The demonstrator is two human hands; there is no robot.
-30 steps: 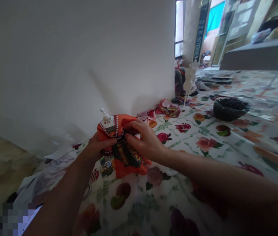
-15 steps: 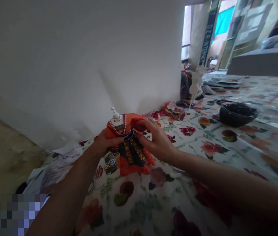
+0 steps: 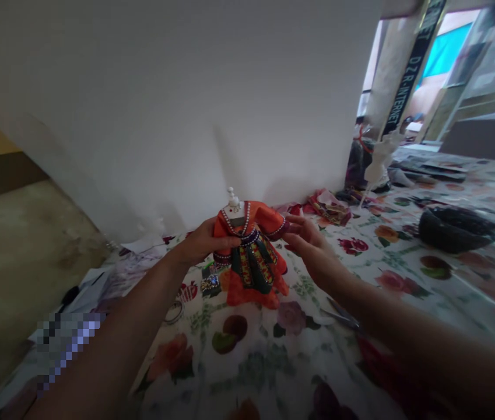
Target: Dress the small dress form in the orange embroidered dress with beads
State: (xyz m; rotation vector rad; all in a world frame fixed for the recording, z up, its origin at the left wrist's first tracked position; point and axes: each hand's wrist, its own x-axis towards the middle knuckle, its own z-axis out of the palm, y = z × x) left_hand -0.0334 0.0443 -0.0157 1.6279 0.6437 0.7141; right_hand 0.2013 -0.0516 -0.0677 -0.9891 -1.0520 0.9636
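A miniature dress form (image 3: 232, 199) with a white knobbed neck wears a small orange dress (image 3: 256, 296), upright on the table. The dress has pearl-like trim at the neckline, a dark beaded belt and dark green patterned panels on the skirt. My left hand (image 3: 201, 240) is closed around the dress at its left side, the thumb lying across the bodice near the waist. At the right sleeve's cuff, my right hand (image 3: 311, 242) has its fingers apart, touching or nearly touching the edge. Beside the skirt lies a shiny jewelled piece (image 3: 211, 283).
A flowered tablecloth (image 3: 251, 373) covers the table against a white wall (image 3: 164, 116). To the right are a black bowl-shaped container (image 3: 452, 228), a white dress form (image 3: 378, 163) and crumpled fabric (image 3: 328, 204). Scissors (image 3: 343, 313) lie near my right forearm; papers (image 3: 142, 256) at left.
My right hand has moved from the dress's waist out to the right sleeve, which now spreads sideways. My left hand keeps its hold. The view has swung left.
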